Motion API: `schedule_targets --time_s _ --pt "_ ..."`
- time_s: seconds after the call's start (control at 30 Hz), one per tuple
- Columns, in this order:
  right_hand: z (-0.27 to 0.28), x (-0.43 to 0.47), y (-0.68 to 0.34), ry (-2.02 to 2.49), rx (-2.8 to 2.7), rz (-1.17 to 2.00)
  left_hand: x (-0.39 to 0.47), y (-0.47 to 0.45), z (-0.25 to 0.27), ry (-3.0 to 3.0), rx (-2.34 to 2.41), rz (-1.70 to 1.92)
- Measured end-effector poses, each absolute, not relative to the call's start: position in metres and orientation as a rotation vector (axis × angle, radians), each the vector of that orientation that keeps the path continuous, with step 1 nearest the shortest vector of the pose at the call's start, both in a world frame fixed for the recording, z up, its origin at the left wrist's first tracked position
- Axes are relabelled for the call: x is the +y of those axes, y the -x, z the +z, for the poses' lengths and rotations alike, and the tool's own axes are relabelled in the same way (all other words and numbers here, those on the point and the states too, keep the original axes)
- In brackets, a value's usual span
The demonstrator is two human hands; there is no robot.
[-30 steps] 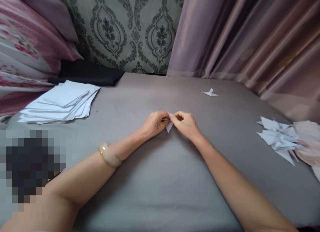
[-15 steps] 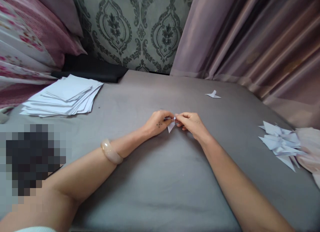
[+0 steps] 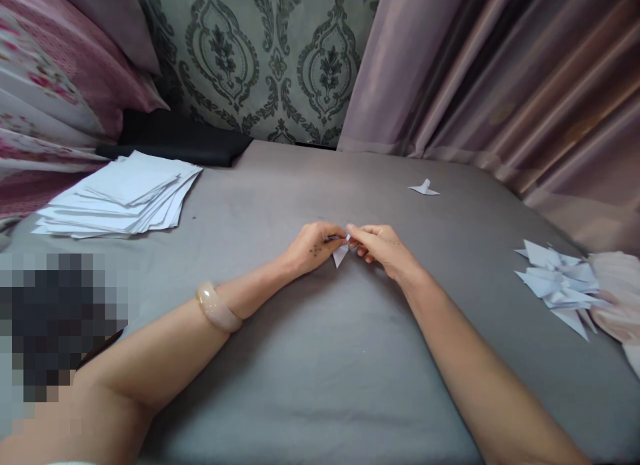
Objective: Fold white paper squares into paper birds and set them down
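Note:
Between my two hands is a small piece of folded white paper [image 3: 341, 255], one pointed flap hanging down. My left hand [image 3: 316, 245] pinches it from the left, with thumb and fingers closed around its body. At its upper right edge, my right hand [image 3: 379, 245] holds the paper's tip between thumb and forefinger, the other fingers curled. My fingers hide most of the folds. A beige bangle [image 3: 218, 307] circles my left forearm.
White paper sheets [image 3: 120, 195] are stacked at the left, near a folded black cloth [image 3: 175, 137]. Several folded paper pieces [image 3: 560, 278] lie heaped at the right. One folded paper bird shape [image 3: 425, 187] sits toward the back, before the curtain [image 3: 380, 71]. Grey fabric [image 3: 300, 385] covers the surface.
The view has shifted slightly. Both hands keep their pinch on the folded paper, with only a tiny movement of the right fingers.

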State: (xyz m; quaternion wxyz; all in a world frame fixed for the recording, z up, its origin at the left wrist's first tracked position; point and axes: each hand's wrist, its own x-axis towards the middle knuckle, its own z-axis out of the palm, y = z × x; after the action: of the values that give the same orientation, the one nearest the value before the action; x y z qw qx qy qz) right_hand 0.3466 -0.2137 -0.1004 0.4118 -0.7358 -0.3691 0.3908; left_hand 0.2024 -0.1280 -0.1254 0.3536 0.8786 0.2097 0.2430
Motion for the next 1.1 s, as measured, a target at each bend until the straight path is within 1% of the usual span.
schedule_targets --time_s 0.27,0.43,0.63,1.1 --pt "-0.099 -0.214 -0.350 1.845 -0.960 0.983 -0.128 -0.202 -0.127 -2.267 0.535 0.645" --pt "-0.097 -0.216 -0.357 1.800 -0.942 1.118 -0.128 -0.201 -0.127 -2.258 0.542 0.634" --pt "-0.101 -0.213 -0.357 1.738 -0.730 1.254 -0.129 -0.201 -0.126 -2.235 0.543 0.650" --pt "-0.108 -0.210 -0.356 1.702 -0.671 1.262 -0.128 -0.202 -0.129 -2.178 0.635 0.624"
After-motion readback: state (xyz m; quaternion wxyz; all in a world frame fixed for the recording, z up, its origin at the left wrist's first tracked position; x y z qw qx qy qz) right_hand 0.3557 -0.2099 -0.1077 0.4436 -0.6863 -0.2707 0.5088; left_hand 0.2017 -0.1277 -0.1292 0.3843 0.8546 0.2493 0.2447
